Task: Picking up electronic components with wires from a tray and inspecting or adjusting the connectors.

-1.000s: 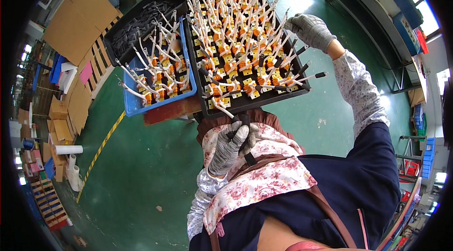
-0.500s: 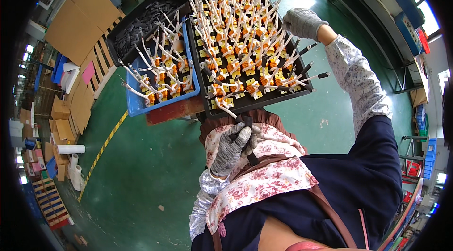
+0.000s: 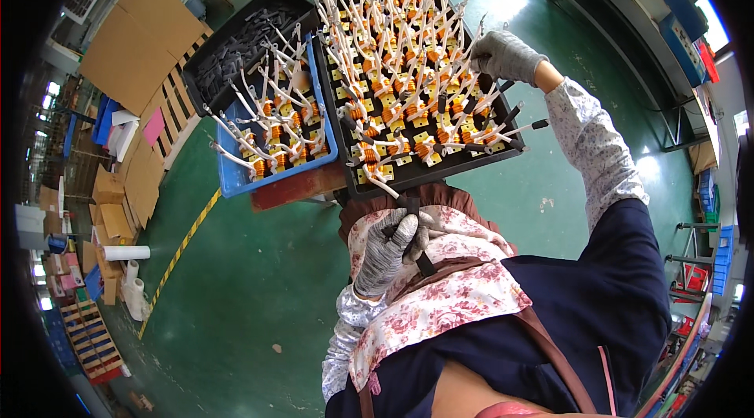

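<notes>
My gloved left hand (image 3: 383, 254) is closed round a few short black sleeves (image 3: 425, 265) in front of the apron; their ends stick out above and below the fingers. Just beyond it stands a large black tray (image 3: 424, 177), packed with copper-wound coils (image 3: 367, 154) on yellowish plates. White cable leads with metal lugs rise from the coils, and some near the right side wear black sleeves. At the tray's right edge, my gloved right hand (image 3: 509, 56) has its fingers curled in against a white cable lead (image 3: 473, 42). Its fingertips are partly hidden.
A blue tray (image 3: 276, 179) with more coils adjoins the black tray's left side. Behind it, a black bin (image 3: 192, 76) holds many loose black sleeves. Cardboard sheets (image 3: 133, 33) and a wooden pallet (image 3: 177, 92) lie at the left. A workbench (image 3: 620, 1) runs along the right.
My right hand has come slightly down and in to the leads at the tray's edge. My left hand keeps hold of the black sleeves. The whole view has shifted a little.
</notes>
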{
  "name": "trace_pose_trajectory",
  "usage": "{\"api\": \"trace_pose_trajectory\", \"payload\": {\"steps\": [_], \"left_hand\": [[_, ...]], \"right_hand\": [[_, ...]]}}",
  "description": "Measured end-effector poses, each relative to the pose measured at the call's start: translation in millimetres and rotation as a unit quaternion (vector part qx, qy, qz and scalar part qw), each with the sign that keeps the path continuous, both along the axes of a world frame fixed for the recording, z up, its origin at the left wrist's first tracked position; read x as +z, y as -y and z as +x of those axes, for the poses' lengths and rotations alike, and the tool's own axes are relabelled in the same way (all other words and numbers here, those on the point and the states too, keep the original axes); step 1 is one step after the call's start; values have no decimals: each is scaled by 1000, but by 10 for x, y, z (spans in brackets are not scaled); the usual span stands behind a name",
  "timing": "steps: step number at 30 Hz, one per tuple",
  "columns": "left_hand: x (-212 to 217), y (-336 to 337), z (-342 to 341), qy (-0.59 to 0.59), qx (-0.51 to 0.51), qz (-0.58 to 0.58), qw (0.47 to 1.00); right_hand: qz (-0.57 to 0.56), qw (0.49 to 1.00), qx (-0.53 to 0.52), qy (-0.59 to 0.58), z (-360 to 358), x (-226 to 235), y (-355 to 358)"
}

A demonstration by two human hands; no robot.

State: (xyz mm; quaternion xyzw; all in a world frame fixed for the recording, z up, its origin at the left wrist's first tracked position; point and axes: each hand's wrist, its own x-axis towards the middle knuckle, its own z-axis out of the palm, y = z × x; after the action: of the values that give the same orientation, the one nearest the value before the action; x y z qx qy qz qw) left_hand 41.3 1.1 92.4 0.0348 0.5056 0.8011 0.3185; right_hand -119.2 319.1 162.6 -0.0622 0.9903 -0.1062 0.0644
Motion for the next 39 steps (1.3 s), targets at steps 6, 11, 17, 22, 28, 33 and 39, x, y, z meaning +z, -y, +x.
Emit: {"api": "trace_pose_trajectory", "payload": {"steps": [6,11,17,22,28,33,39], "left_hand": [[47,-92,-1,-17,-27,-21,999],[7,-80,8,-20,-18,-18,999],[-22,-38,16,-27,-19,-24,999],[7,-53,-6,-21,-26,-32,999],[3,-79,-5,-22,-28,-30,999],[64,-85,-33,-7,-43,-13,999],[165,-141,-81,37,-42,3,998]], "right_hand": [[61,997,56,-6,47,-55,-31],[82,994,69,-28,145,-72,30],[-82,989,41,-119,254,-120,-118],[-169,983,-8,-69,213,-164,-146],[-143,988,-28,-58,211,-161,-100],[-123,989,-59,-57,195,-201,-136],[1,926,22,-377,647,233,323]]}}
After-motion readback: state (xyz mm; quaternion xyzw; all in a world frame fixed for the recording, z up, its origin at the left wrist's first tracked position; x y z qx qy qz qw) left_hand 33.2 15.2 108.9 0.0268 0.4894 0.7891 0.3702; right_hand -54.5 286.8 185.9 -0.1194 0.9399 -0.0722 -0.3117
